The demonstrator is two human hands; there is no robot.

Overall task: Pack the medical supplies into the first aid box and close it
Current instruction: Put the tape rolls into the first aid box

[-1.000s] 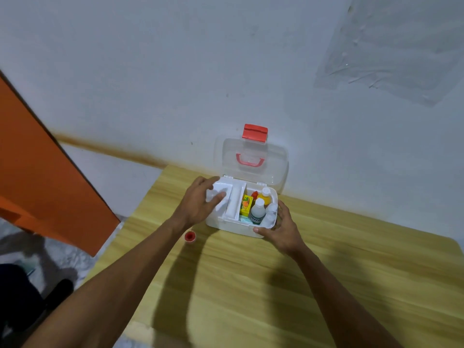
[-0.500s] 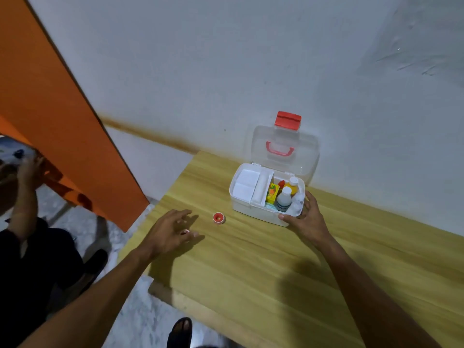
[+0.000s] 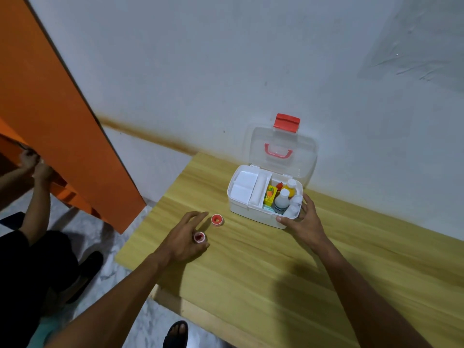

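The white first aid box (image 3: pixel 251 215) stands open on the wooden table (image 3: pixel 276 272), its clear lid (image 3: pixel 305 153) with red latch leaning back against the wall. Inside are white pads (image 3: pixel 244 184), a small yellow carton (image 3: pixel 271 195), a white bottle (image 3: pixel 282 200) and a yellow bottle (image 3: pixel 291 187). My right hand (image 3: pixel 305 221) grips the box's front right corner. My left hand (image 3: pixel 184 238) pinches a small red-and-white tape roll (image 3: pixel 199 237) near the table's left edge. A second red-and-white roll (image 3: pixel 217 219) lies on the table just beyond it, left of the box.
An orange panel (image 3: pixel 50 116) slants down at the left. Another person (image 3: pixel 35 177) sits on the floor beside it, hands raised to the panel. The table's left edge and front corner are close to my left hand. A sandalled foot (image 3: pixel 177 332) shows below the table.
My left hand left the box's pad compartment, moved down-left across the table and took hold of a small tape roll. The camera swung left. My right hand stayed on the box.
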